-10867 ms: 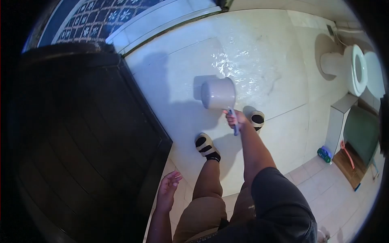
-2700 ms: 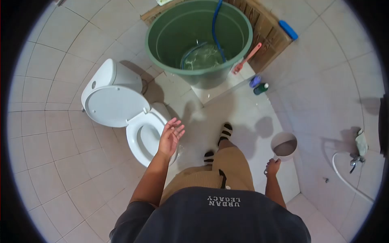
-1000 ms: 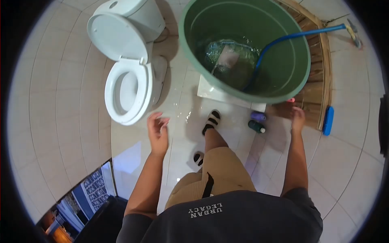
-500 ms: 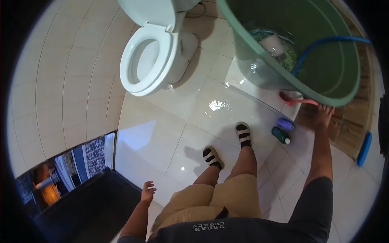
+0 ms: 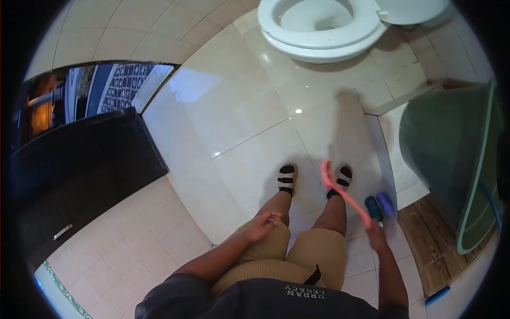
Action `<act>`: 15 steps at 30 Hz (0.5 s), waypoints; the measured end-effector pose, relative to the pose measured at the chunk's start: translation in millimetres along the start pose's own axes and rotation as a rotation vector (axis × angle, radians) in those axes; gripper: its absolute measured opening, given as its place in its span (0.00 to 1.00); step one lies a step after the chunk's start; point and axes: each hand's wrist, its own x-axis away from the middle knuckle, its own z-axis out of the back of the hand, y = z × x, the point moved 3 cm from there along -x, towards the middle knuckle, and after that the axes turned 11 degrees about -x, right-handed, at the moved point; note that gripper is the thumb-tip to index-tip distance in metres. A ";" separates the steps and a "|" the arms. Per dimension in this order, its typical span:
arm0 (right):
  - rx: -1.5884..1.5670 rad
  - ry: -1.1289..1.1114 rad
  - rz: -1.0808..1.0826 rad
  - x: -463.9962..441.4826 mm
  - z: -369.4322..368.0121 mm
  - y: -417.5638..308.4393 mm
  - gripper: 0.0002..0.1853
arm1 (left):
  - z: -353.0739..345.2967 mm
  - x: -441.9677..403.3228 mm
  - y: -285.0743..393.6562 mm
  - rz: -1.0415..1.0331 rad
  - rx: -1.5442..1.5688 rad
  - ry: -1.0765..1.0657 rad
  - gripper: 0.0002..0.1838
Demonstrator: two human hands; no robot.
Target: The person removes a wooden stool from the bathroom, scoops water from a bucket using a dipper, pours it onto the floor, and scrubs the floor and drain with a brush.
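My right hand (image 5: 376,236) is closed round the handle end of a long pink brush (image 5: 348,198). The brush slants up and left, its curved head in front of my right sandal; whether it has bristles is hard to make out. My left hand (image 5: 261,226) hovers over my left thigh, fingers loosely apart, with nothing in it. Near the brush handle, a dark green bottle (image 5: 373,208) and a purple bottle (image 5: 384,204) stand or lie close together on the floor; I cannot tell which. At the top is a white toilet (image 5: 313,51) with its lid raised.
A large green tub (image 5: 441,143) stands on a raised white ledge (image 5: 406,181) at right, a blue hose (image 5: 490,202) in it. Wood-look tiles (image 5: 433,228) lie below it. A dark door (image 5: 90,170) stands at left. The tile floor (image 5: 244,122) looks wet and shiny.
My right hand has come away from the tub's rim with the pink brush, down and left. My left hand has moved in front of my thigh. The view has turned toward the door.
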 end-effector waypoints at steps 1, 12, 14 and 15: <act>-0.055 -0.142 -0.101 -26.4 -34.1 -7.8 0.16 | 3.5 2.1 3.8 0.021 -0.007 0.001 0.19; 0.342 -0.447 0.149 -254.7 -365.0 -133.0 0.19 | 57.5 5.3 -28.1 0.138 0.059 0.051 0.16; 0.434 -0.453 0.173 -292.9 -360.7 -134.5 0.18 | 62.8 5.6 -28.7 0.198 0.076 0.078 0.16; 0.444 -0.444 0.106 -316.7 -346.4 -126.0 0.16 | 63.5 5.9 -29.2 0.228 0.087 0.091 0.16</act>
